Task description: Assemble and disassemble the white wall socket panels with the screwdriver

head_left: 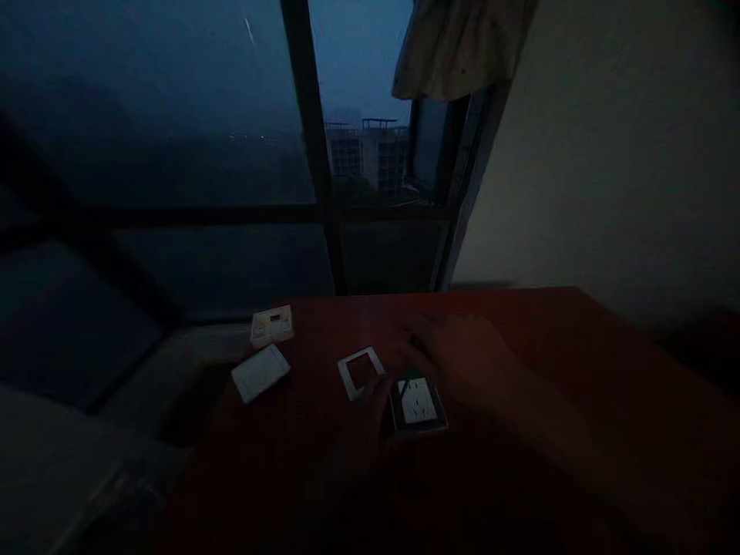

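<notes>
A wall socket with a white slotted face in a dark surround rests at the middle of the reddish table. My left hand is closed on its left and near edge. Just beyond the socket's far right corner, my right hand has its fingers curled together. Something dark shows between those fingers, but dimness and blur hide what it is. A thin dark line and a small green patch lie at the socket's far edge. Left of the socket is a white square cover frame, close to my left fingertips.
At the table's left edge lie a plain white plate and a white socket-like piece with a dark slot. A dark-framed window stands behind the reddish table, with a pale wall at right. The light is very dim.
</notes>
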The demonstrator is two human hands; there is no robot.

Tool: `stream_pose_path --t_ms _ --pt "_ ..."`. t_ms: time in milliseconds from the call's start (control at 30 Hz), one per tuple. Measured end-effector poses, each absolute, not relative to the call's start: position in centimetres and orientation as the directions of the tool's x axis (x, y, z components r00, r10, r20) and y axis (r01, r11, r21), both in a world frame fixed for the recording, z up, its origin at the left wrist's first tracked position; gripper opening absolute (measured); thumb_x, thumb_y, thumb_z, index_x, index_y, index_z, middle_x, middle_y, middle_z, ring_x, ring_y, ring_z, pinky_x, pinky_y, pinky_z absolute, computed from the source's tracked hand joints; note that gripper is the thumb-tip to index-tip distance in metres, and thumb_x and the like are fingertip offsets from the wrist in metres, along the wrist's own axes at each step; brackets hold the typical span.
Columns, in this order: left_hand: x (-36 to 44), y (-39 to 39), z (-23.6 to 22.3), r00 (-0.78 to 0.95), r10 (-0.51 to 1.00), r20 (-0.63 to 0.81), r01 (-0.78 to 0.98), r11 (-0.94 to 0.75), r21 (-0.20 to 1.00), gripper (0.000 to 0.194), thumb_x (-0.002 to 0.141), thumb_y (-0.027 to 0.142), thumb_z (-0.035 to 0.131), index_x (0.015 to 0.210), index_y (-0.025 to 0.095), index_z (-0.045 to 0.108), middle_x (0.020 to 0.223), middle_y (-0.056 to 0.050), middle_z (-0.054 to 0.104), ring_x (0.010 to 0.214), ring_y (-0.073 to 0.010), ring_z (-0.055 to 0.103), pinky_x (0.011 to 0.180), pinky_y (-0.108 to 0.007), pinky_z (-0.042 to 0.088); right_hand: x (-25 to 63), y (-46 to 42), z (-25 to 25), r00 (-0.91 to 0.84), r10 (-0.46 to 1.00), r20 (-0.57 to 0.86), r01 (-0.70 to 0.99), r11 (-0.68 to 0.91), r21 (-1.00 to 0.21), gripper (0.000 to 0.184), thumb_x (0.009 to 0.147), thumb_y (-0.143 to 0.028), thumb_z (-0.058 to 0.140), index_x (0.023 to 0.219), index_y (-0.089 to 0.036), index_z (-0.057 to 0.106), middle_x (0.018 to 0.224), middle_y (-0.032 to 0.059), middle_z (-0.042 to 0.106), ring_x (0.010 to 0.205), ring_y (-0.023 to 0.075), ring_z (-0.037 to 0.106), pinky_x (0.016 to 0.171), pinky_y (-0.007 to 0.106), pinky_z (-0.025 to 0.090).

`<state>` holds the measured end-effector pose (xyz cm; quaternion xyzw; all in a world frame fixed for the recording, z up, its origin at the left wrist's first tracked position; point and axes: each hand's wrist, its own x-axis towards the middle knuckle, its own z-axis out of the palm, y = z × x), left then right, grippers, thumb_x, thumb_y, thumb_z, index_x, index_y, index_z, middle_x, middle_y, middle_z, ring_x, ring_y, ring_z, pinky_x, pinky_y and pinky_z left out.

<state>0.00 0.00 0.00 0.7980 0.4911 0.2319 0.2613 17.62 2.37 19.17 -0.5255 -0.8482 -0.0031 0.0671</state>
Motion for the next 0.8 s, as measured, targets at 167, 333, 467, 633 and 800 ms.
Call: stream_pose_path --t_ms 167,333,467,633,800 --pt "0.0 0.5 0.1 0.441 0.892 0.106 0.638 -0.394 0.662 0.078 0.079 0.044 0.064 0.143 0.024 0.024 0.148 -0.012 0.027 0.133 -0.0295 0.029 0.107 -0.045 0.03 17.5 1.7 19.8 -0.515 0.846 0.138 0.823 0.533 -0.196 0.033 0.083 -0.025 0.049 0.115 -0.02 0.05 0.104 0.0067 0.063 0.086 0.0198 0.061 0.066 0.027 0.04" --pt "-0.1 0.5 0.4 0.423 0.903 0.075 0.637 -0.356 0.684 0.081 0.077 0.041 0.066 0.143 0.026 0.022 0.148 -0.01 0.026 0.133 -0.0308 0.029 0.107 -0.047 0.03 17.9 1.8 19.9 -0.543 0.828 0.141 0.818 0.56 -0.135 0.03 0.089 -0.039 0.042 0.111 -0.021 0.054 0.093 0.0071 0.065 0.078 0.0211 0.062 0.061 0.029 0.038" --pt "0.0 0.5 0.5 0.416 0.906 0.083 0.633 -0.353 0.689 0.08 0.076 0.039 0.067 0.142 0.025 0.024 0.148 -0.01 0.027 0.133 -0.0293 0.03 0.107 -0.045 0.031 18.2 2.2 19.4 -0.566 0.81 0.153 0.788 0.586 -0.191 0.023 0.087 -0.028 0.046 0.107 -0.021 0.056 0.093 0.0062 0.065 0.08 0.0191 0.061 0.063 0.028 0.039" --pt "0.0 0.5 0.5 0.426 0.902 0.07 0.633 -0.352 0.689 0.078 0.077 0.04 0.066 0.141 0.023 0.025 0.148 -0.011 0.026 0.134 -0.0291 0.029 0.107 -0.046 0.03 18.5 2.3 19.6 -0.654 0.733 0.189 0.684 0.679 -0.266 0.034 0.078 -0.021 0.055 0.111 -0.018 0.05 0.104 0.007 0.062 0.089 0.0191 0.059 0.067 0.027 0.042" --pt "0.0 0.5 0.5 0.412 0.909 0.066 0.648 -0.343 0.68 0.079 0.077 0.04 0.066 0.142 0.021 0.026 0.147 -0.011 0.027 0.133 -0.0282 0.029 0.108 -0.044 0.03 18.2 2.9 19.3 -0.547 0.818 0.176 0.823 0.564 -0.066 0.029 0.089 -0.039 0.043 0.107 -0.019 0.054 0.094 0.0085 0.065 0.079 0.0225 0.061 0.059 0.03 0.04"
